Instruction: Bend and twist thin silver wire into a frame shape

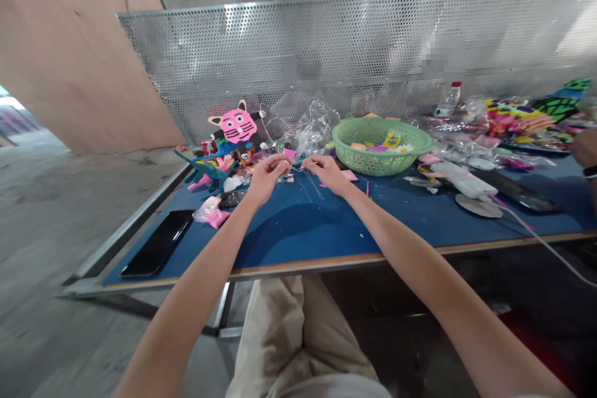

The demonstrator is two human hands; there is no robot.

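Works over the table, to the right of the phone and the cat face, with the left hand bunched at the fingertips just beside a pink piece, too small to tell whether gripping anything. Seems busy handling fine thread, hanging between the hands and apparently pinched in the right hand, left of the basket. Probably calls next for a steady, delicate pinch without tangling.

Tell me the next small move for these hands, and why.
Probably ease the right hand slightly away from the left hand to draw the pale thread straighter: its strands trail loosely near the hands, which are close together over the blue tabletop.
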